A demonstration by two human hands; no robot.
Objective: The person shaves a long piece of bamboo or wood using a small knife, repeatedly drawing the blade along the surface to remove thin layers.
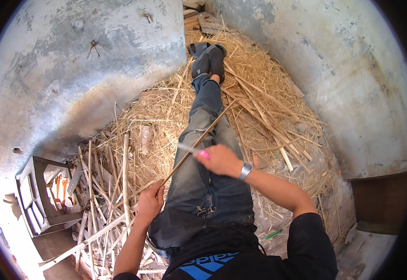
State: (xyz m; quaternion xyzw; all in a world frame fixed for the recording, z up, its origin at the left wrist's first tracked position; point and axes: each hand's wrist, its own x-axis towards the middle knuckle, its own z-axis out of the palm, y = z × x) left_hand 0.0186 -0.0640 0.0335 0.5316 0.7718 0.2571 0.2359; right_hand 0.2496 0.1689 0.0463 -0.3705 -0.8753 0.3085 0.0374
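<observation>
A long thin brown strip of wood or bamboo [203,134] slants across my outstretched legs, its far end near the shins. Its near end is gripped by my left hand [151,201], whose fingers are closed beside my thigh. Above the thighs, my right hand [223,161] is wrapped round a knife [205,154] with a pink handle. The pale blade, slightly blurred, points left and crosses the strip; whether it touches the strip I cannot tell.
Straw-like shavings [254,65] cover the floor around my legs. Loose pale strips [268,116] lie to the right, and a heap of sticks [103,186] to the left. A wooden frame [40,196] stands far left. A green object [273,234] lies by my right hip. Plaster walls [119,51] rise on both sides.
</observation>
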